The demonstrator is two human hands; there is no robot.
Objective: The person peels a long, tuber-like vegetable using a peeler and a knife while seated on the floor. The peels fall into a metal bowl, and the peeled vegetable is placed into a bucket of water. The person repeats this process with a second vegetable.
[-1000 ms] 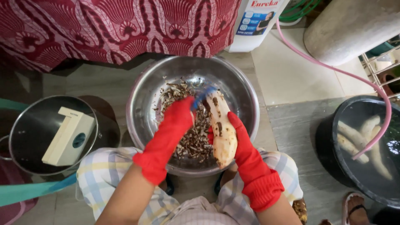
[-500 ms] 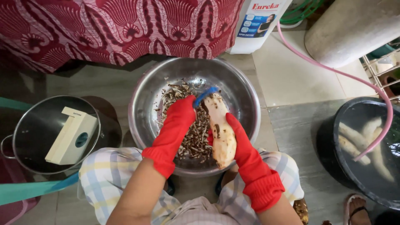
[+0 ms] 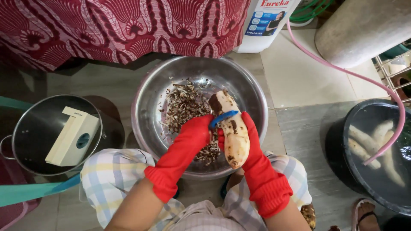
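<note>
I wear a red rubber glove on my left hand [image 3: 195, 134] and its match on my right hand [image 3: 250, 141]. Both are smooth and slightly glossy, reaching well past my wrists, where each ends in a loose, flared cuff with soft folds. Above the cuffs my forearms are bare. Over my knees I have light cotton trousers [image 3: 115, 175] in a pale check of blue, yellow and white squares, rumpled and creased at the bend.
</note>
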